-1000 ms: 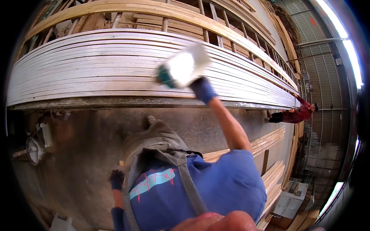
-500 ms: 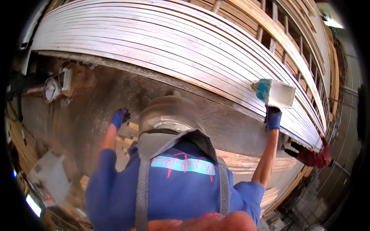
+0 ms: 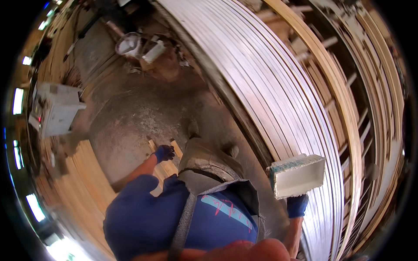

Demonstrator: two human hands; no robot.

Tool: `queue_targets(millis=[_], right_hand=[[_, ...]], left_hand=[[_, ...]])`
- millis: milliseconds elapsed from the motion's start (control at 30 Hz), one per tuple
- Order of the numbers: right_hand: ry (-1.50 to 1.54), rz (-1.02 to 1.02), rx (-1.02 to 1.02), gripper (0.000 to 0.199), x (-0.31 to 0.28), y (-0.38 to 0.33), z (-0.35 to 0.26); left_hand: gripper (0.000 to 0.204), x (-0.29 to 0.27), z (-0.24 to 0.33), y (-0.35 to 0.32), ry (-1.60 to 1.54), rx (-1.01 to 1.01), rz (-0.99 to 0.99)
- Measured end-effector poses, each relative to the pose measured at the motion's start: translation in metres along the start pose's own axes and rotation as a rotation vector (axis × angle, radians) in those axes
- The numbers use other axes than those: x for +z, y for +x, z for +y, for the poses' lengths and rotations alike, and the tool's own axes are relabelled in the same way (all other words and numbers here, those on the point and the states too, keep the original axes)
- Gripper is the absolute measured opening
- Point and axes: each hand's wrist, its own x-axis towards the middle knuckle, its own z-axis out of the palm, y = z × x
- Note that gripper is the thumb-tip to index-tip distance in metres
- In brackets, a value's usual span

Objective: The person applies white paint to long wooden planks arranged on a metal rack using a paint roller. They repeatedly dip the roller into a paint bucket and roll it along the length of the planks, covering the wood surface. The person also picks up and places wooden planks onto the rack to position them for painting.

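My right hand grips the white sanding block against the half-whitened stacked boards; left hand fingers curled, idle.

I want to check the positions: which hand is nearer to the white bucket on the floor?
Left. The left hand is below the white bucket, on short wooden boards; the right hand is far right, holding a white block.

The right hand is mostly hidden behind the white block it holds up, its fingers out of sight. The apron covers the legs. At 11 o'clock, a bucket and clutter are too blurred to identify.
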Motion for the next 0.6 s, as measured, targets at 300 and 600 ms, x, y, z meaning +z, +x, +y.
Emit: queue_targets(millis=[300, 600], right_hand=[[0.144, 0.11, -0.258, 0.029, 0.028, 0.23, -0.23], [0.295, -0.077, -0.222, 0.037, 0.048, 0.47, -0.475]], left_hand=[[0.021, -0.117, -0.027, -0.064, -0.096, 0.332, 0.184], [0.029, -0.185, 0.007, -0.103, -0.821, 0.168, 0.273]])
